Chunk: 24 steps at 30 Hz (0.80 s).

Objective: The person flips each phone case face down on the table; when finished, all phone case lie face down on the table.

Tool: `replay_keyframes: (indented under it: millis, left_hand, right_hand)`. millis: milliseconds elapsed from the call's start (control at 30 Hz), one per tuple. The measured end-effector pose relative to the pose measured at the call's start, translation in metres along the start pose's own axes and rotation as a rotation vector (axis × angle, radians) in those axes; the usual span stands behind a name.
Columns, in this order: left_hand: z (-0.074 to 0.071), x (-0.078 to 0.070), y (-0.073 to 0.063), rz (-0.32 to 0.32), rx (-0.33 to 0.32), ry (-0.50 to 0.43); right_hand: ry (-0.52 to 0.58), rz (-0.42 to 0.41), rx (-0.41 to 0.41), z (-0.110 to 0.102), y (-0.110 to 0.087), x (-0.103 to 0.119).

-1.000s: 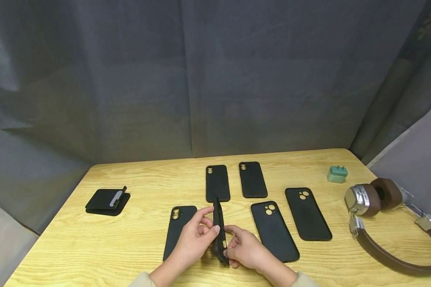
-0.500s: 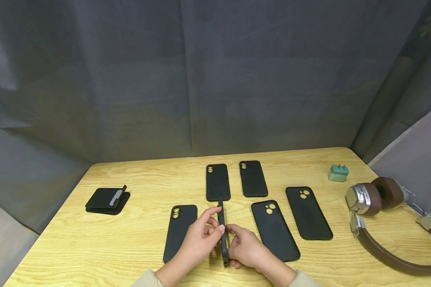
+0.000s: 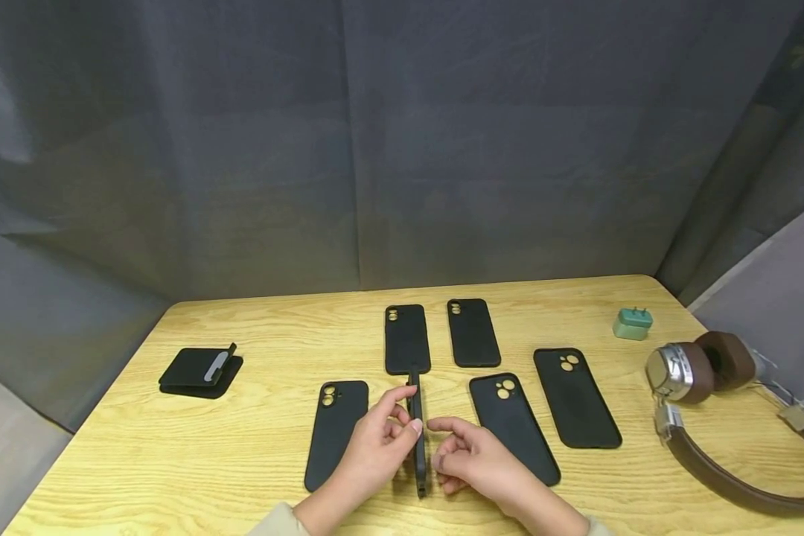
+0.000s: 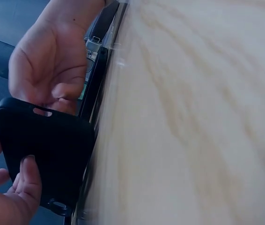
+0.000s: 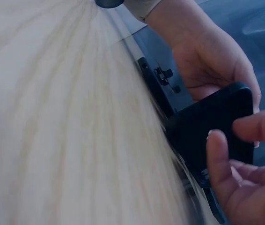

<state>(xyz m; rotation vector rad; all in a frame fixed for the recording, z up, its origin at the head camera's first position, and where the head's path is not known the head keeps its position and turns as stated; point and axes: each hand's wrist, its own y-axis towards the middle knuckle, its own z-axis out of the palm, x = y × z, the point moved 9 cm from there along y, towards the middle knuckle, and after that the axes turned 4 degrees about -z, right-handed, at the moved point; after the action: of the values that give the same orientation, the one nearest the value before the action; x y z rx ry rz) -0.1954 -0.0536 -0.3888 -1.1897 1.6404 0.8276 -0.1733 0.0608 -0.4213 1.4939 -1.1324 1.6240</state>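
A black phone case (image 3: 420,461) stands on its long edge in front of me, seen edge-on in the head view. My left hand (image 3: 375,450) pinches it near the middle, thumb on one face. The left wrist view shows that thumb against the broad face of the case (image 4: 53,136), with a slot in its short edge. My right hand (image 3: 472,463) is just right of the case, fingers loosely bent and holding nothing. In the right wrist view, thumb and forefinger of the right hand (image 5: 252,183) are spread before the case.
One flat phone case (image 3: 336,439) lies left of my hands, two (image 3: 407,342) behind, and two (image 3: 576,402) at right, camera cutouts at their top right. A folded black card holder (image 3: 190,365) is far left. At right sit a green plug (image 3: 633,324) and brown headphones (image 3: 730,476).
The case has turned from slanted to edge-on in the head view. My right hand has let go of it and drawn a little to the right; the left keeps its pinch.
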Motion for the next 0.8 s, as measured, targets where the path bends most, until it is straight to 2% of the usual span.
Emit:
replay_keyframes:
  millis: [333, 800]
  left_hand:
    - [0.002, 0.002, 0.000, 0.019, -0.029, -0.007]
    - [0.007, 0.006, -0.004, 0.022, -0.059, -0.035]
  right_hand:
    - [0.129, -0.063, 0.091, 0.008, -0.009, 0.010]
    - [0.109, -0.087, 0.005, 0.016, -0.009, 0.006]
